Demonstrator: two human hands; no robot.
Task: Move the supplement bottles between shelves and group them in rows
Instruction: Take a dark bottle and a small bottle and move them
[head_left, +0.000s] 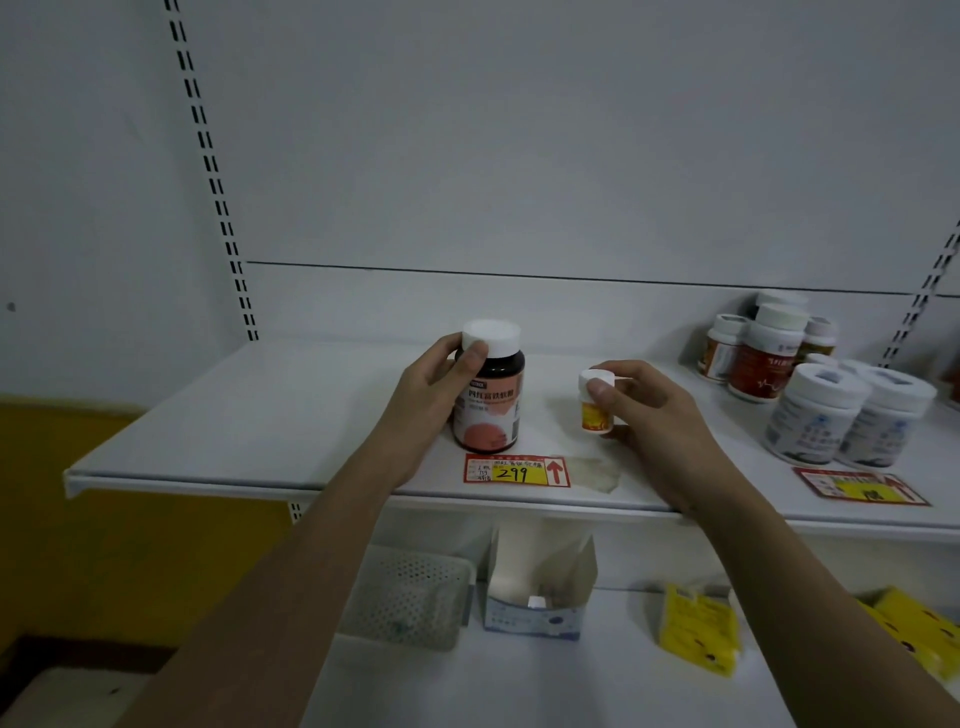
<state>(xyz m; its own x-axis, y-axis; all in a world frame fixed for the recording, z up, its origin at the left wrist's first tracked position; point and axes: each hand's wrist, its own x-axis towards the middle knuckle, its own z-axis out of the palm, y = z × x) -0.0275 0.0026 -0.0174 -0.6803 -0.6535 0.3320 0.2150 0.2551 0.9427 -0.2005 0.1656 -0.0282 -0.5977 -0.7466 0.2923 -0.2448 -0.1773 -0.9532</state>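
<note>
The left hand (434, 395) is wrapped around the side of a dark bottle (488, 397) with a white cap, thumb pressed just under the cap and fingers curled behind, so the hand is closed on it. The bottle stands upright on the upper shelf (260, 415), its base seemingly on the surface, just behind a red and yellow price tag (517, 470) stuck at the shelf's front edge. The right hand (649, 415) pinches a small bottle (597, 402) with a yellow label, thumb across its white cap and fingers cupped around the far side; it stands beside the dark one, a gap between them.

The step in hand looks like setting these two down side by side to start a row. Next, each hand would need to let go without tipping its bottle, the small one being the easier to knock over.

Farther right on the same shelf stands a cluster of red and white bottles (810, 379). On the lower shelf (597, 686) sit a perforated basket (410, 597), an open box (535, 592) and yellow packets (698, 631).
</note>
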